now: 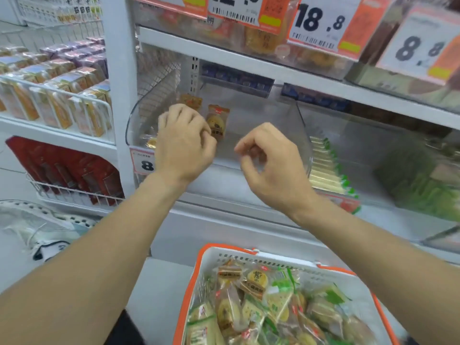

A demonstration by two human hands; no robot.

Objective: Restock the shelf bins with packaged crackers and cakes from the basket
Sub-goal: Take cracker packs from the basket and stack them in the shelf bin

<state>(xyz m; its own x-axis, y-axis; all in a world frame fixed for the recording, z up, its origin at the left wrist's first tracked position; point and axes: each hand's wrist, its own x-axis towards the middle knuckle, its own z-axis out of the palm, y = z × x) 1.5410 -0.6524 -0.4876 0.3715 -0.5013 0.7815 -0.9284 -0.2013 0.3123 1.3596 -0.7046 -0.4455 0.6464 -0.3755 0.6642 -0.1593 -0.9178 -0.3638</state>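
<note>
Here, in the head view, both hands are reaching up into a clear plastic bin [139, 113] on the middle shelf. The left hand [184, 143] is sitting at about ten o'clock from the picture's centre, fingers curled down over the bin's front left corner; a wrapped cake [150, 142] is peeking out just under its knuckles, but whether the fingers are pinching it or only hovering over it I cannot tell. The right hand [268, 165] is hanging near the centre, fingers loosely curled with nothing seen between them, probably because it is free to go for more.

Inside the bin two orange-wrapped cakes [218, 120] are standing upright against the back at about eleven o'clock, faces forward, likely so shoppers can read them. The rest of the bin is showing bare floor, so the restocking is looking barely begun.

The orange-rimmed basket [261, 257] is sitting at six o'clock, directly below the hands, heaped with mixed packets [254, 282] of crackers and cakes, kept close so each reach is short. The neighbouring bin at three o'clock is holding green-edged cracker packs [326, 170] in a neat row. Price tags [321, 21] are hanging from the shelf above at one o'clock.
</note>
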